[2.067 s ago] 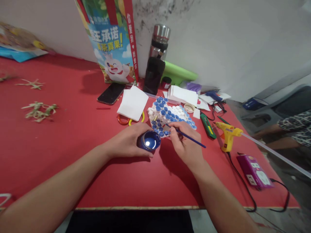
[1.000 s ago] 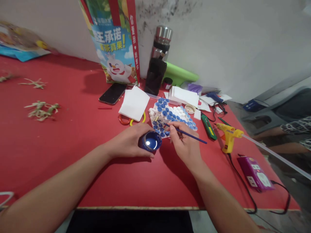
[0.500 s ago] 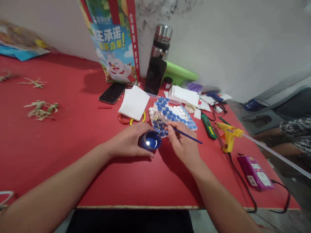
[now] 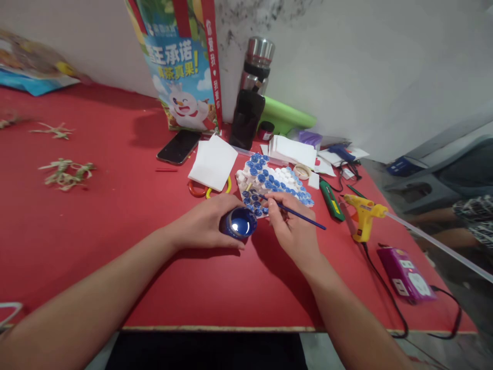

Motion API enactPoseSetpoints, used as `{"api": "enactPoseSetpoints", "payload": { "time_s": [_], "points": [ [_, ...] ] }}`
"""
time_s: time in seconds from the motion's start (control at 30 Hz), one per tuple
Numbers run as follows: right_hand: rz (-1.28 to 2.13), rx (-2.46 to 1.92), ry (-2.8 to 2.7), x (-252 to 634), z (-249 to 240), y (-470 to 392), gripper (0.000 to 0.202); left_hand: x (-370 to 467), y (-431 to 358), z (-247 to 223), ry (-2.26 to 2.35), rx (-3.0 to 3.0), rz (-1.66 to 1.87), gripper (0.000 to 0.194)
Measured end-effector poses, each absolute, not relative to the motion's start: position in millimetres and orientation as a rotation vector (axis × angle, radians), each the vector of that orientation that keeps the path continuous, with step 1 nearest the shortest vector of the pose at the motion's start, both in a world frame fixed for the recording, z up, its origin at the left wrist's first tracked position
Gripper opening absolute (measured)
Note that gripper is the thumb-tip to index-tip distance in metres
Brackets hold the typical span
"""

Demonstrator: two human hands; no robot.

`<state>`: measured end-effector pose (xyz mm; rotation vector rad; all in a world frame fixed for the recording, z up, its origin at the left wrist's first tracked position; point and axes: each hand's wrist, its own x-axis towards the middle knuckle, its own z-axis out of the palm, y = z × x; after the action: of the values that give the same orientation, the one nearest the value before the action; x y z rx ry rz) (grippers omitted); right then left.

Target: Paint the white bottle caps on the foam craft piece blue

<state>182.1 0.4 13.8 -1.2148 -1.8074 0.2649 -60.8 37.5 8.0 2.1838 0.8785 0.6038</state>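
My left hand (image 4: 210, 223) is wrapped round a small jar of blue paint (image 4: 241, 223), tilted a little over the red table. A thin blue paintbrush (image 4: 300, 213) is pinched in my right hand (image 4: 295, 231). Its tip reaches the left part of a white craft piece (image 4: 277, 185) covered in small round knobs. Many knobs are dark or light blue; those in the middle and at the left edge are white. The jar stands just in front of the piece's near left corner.
Folded white paper (image 4: 213, 162) lies over scissors with red and yellow handles (image 4: 197, 190). Behind are a phone (image 4: 179, 146), a printed bag (image 4: 188, 77) and a steel flask (image 4: 258, 56). To the right lie a green cutter (image 4: 331, 199), a yellow glue gun (image 4: 362, 216) and a purple power box (image 4: 406, 275).
My right hand and the brush have shifted slightly to the right. My left hand holds the jar in the same place.
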Motion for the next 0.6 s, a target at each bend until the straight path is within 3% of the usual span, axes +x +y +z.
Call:
{"api": "enactPoseSetpoints", "payload": {
  "time_s": [0.6],
  "points": [
    [0.272,-1.225,-1.831,182.6,12.1,2.8,0.020,-60.6,37.4,8.6,0.887,2.194,0.601,0.072]
  ]
}}
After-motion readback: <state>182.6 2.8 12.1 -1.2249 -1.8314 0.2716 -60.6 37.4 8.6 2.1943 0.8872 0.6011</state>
